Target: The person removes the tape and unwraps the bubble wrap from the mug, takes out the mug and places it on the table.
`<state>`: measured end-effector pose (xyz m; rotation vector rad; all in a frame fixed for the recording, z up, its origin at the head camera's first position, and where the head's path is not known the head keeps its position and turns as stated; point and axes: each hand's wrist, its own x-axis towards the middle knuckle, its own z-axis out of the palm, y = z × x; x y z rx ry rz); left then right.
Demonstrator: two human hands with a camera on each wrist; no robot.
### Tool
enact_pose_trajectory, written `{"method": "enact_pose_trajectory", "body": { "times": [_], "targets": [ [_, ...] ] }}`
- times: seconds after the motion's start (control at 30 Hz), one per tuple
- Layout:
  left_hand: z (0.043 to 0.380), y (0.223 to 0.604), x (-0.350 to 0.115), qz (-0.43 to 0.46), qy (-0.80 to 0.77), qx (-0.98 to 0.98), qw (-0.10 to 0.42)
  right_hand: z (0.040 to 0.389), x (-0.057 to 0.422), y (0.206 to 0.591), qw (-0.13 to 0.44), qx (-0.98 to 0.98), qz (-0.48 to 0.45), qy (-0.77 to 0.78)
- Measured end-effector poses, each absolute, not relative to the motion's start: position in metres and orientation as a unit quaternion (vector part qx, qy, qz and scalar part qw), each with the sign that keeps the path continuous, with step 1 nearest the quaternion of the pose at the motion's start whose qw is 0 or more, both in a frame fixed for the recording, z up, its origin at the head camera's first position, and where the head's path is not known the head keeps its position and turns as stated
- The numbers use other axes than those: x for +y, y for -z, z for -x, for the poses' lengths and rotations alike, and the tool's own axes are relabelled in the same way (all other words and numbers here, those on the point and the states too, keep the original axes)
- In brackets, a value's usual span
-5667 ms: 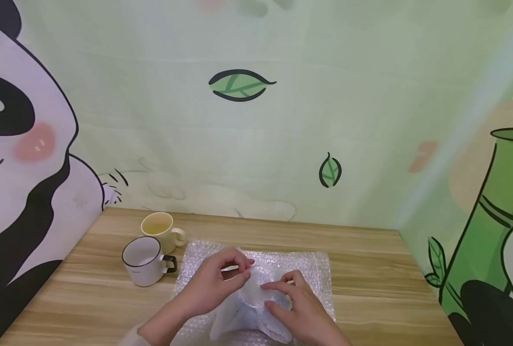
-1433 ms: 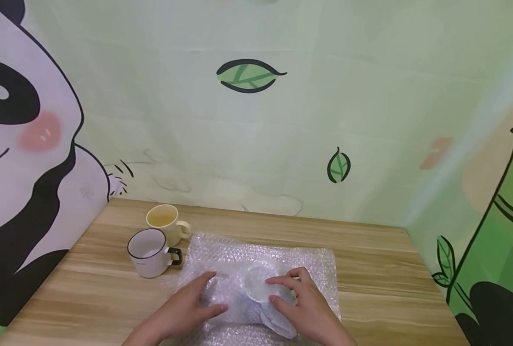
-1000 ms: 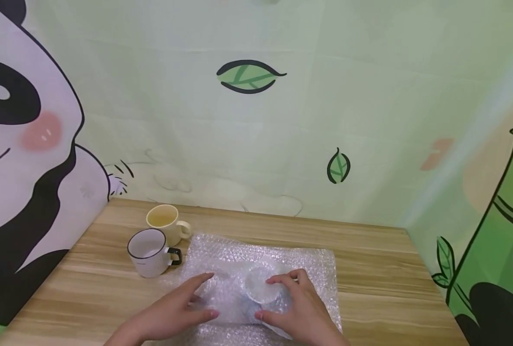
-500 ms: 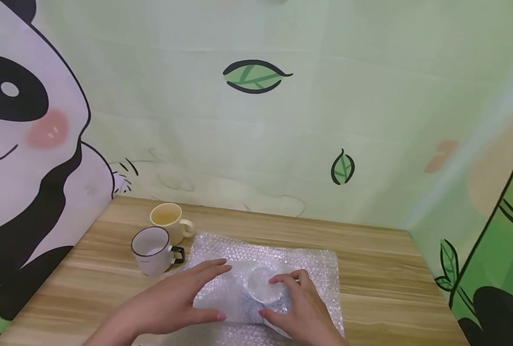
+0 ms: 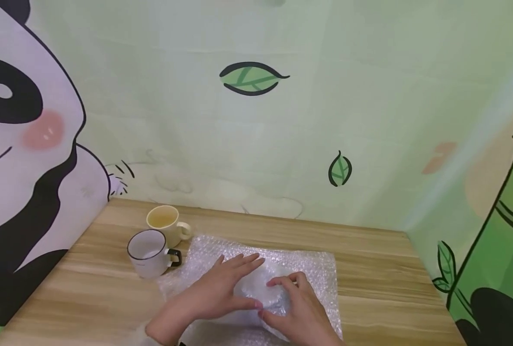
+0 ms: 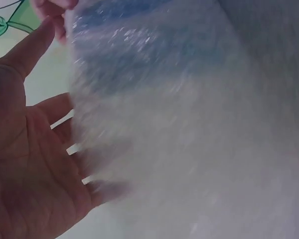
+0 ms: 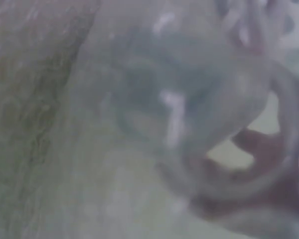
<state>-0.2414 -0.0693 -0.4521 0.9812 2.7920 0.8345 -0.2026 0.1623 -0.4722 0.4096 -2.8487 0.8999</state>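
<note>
On a flat sheet of bubble wrap lies a round cup-shaped thing covered in cloudy, see-through bubble wrap. My right hand grips its right side between curled fingers and thumb. In the right wrist view, blurred, a ring-like handle sticks out from the covered thing. From the left, my left hand presses wrap against it with straight, spread fingers. The left wrist view has these fingers behind a raised flap of wrap, a blue patch showing through. Wrap and hands hide most of the covered thing.
At the left of the wooden table stand a white mug with a black rim and handle, and a pale yellow mug behind it. A printed cloth wall rises along the back.
My left hand drew back from the covered thing, then came right again, bringing the left side of the wrap up against it. My right hand stays at the right side throughout.
</note>
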Motion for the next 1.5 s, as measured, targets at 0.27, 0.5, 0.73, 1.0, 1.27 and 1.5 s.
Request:
{"method": "enact_pose_trajectory", "body": {
  "times": [0.27,0.5,0.73,1.0,1.27,1.5],
  "targets": [
    [0.239,0.463,-0.064,-0.288,-0.301,0.908,0.032,0.201,0.162,0.472,0.047,-0.939,-0.139,-0.311],
    [0.240,0.466,-0.062,-0.273,-0.338,0.900,0.039,0.199,0.165,0.469,0.050,-0.941,-0.136,-0.305],
    [0.245,0.471,-0.059,-0.270,-0.338,0.900,0.050,0.198,0.176,0.466,0.038,-0.935,-0.142,-0.323],
    [0.243,0.470,-0.060,-0.265,-0.328,0.906,0.047,0.196,0.179,0.458,0.027,-0.922,-0.133,-0.362],
    [0.246,0.469,-0.060,-0.260,-0.316,0.911,0.050,0.201,0.188,0.444,-0.016,-0.904,-0.105,-0.414],
    [0.249,0.469,-0.060,-0.262,-0.316,0.911,0.047,0.202,0.198,0.432,-0.007,-0.911,-0.052,-0.410]
  ]
}}
